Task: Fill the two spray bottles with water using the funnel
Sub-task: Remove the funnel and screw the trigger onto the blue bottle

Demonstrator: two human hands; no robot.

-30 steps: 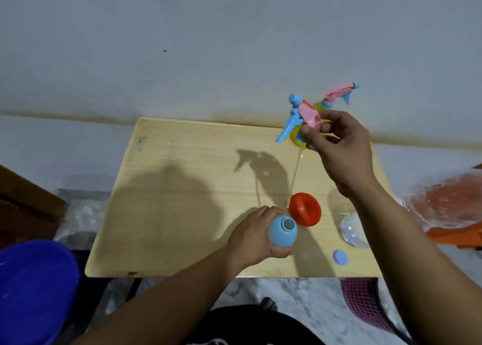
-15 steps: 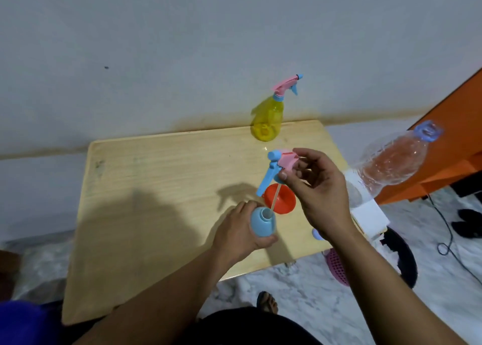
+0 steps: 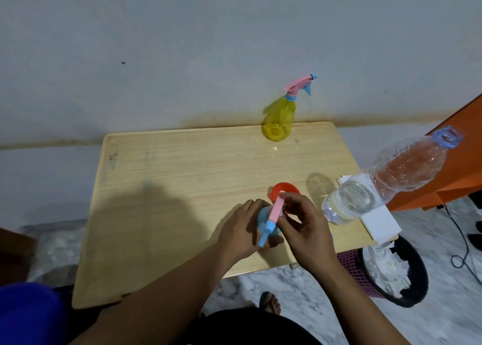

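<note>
A: L hand?
B: Left hand (image 3: 241, 231) wrapped round the blue spray bottle (image 3: 263, 218), near front-right of the wooden table (image 3: 182, 188). Fingers closed on the bottle body. Bottle mostly hidden by both hands, only a bit of blue shows.

A: R hand?
B: Right hand (image 3: 303, 223) pinching the pink/blue spray head (image 3: 273, 216), sitting right at the top of the blue bottle. Fingers curled on the pink part, thumb side hidden. Blue trigger sticks out down-left toward cam. Can't tell if head is screwed on or just resting.

A: Funnel?
B: Orange funnel (image 3: 285, 190) on the table just behind the hands, wide mouth facing cam, partly covered by R fingers. Not in any bottle.

A: 2nd bottle?
B: Yellow spray bottle (image 3: 279, 121) upright at far edge of table, by the wall (image 3: 234, 44), pink/blue head on. Well apart from the hands. Fill lvl – can't tell.

A: Water src?
B: Clear water bottle (image 3: 386, 180) at right edge of table, just beside R hand, blue neck ring, no cap on it, water in lower part. Stands on a white paper (image 3: 378, 222) at the table edge.

A: Other?
B: Black bin (image 3: 414, 290) w/ white scraps on floor at right; blue tub (image 3: 28, 313) bottom-left corner.
</note>
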